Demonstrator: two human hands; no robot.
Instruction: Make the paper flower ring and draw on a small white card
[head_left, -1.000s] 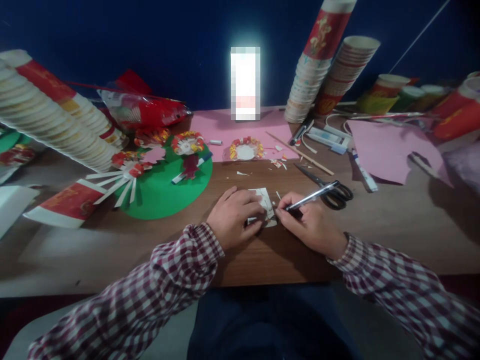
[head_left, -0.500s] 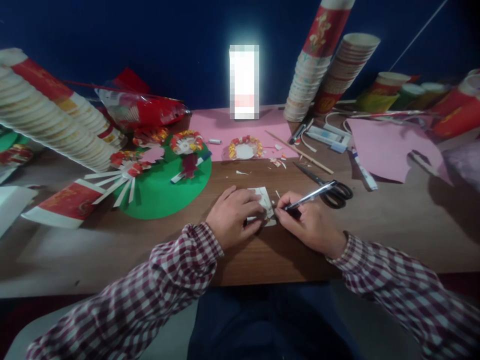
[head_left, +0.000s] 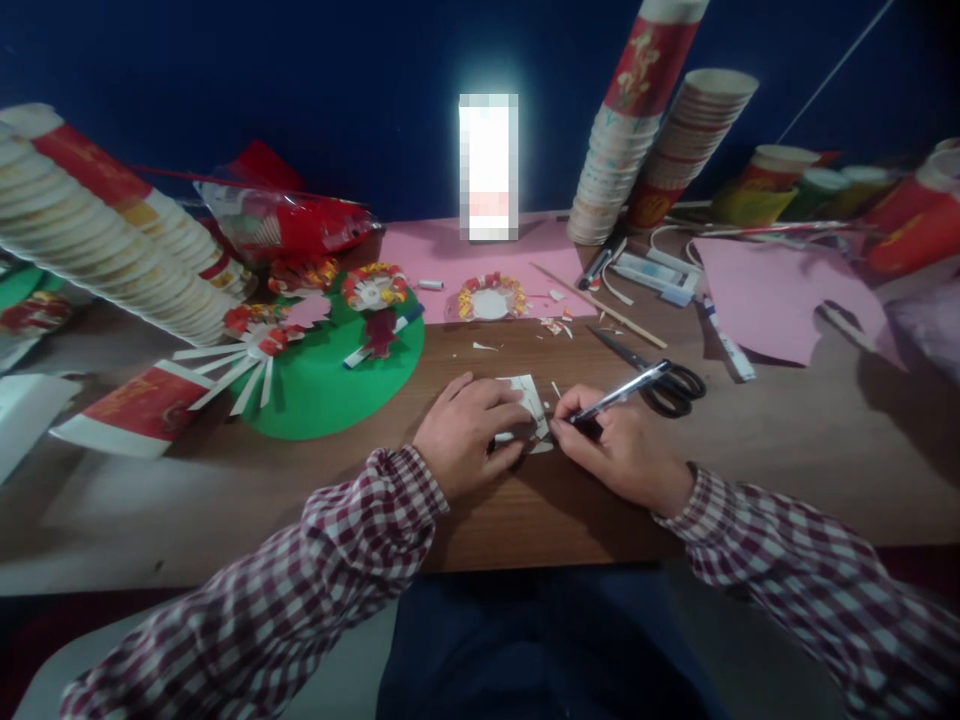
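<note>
My left hand (head_left: pixel 474 432) lies over a small white piece of paper (head_left: pixel 529 396) on the wooden table, its fingers spread and pressing the paper down. My fingers cover part of the paper, and dark marks show on it. In my right hand (head_left: pixel 626 450) a pen (head_left: pixel 621 392) is gripped, its barrel slanting up to the right. The pen's tip is hidden behind the fingers, close to the paper's right edge. Black-handled scissors (head_left: pixel 671 388) lie just behind my right hand. Small paper scraps (head_left: pixel 556 326) are scattered beyond the paper.
Tall paper cup stacks (head_left: pixel 112 235) lean at the left; more cup stacks (head_left: pixel 619 140) stand at the back right. A green disc (head_left: pixel 315 400) bears cut-paper decorations. Behind lie a pink sheet (head_left: pixel 420 240), a wooden stick (head_left: pixel 600 306), and a marker (head_left: pixel 731 345). A bright phone (head_left: pixel 489 165) stands upright.
Both hands, the paper and the pen hold almost the same places. The whole view has shifted very slightly.
</note>
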